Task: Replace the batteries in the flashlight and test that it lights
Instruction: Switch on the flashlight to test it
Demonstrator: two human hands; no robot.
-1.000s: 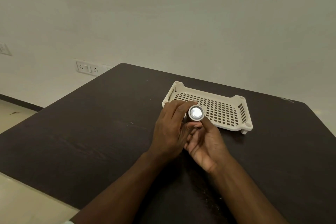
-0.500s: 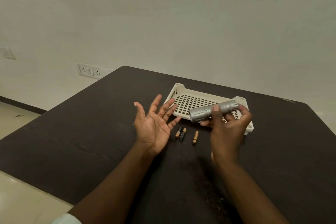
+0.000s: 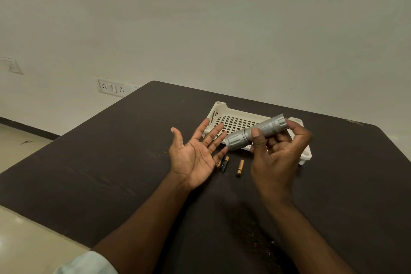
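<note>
My right hand grips a silver flashlight by its knurled barrel, held sideways above the table with its wider head end pointing left. My left hand is held palm up beside it, fingers spread and holding nothing, its fingertips close to the flashlight's head. Three small batteries lie on the dark table between my hands: two side by side, partly hidden behind my left fingers, and one gold-coloured battery apart to their right.
A cream perforated plastic tray sits on the dark table just behind my hands. The table's left edge drops to a pale floor. A wall with sockets stands behind.
A second ago both hands held the flashlight with its lens facing me. My left hand has let go and opened palm up, and my right hand turned the flashlight sideways. The batteries came into view.
</note>
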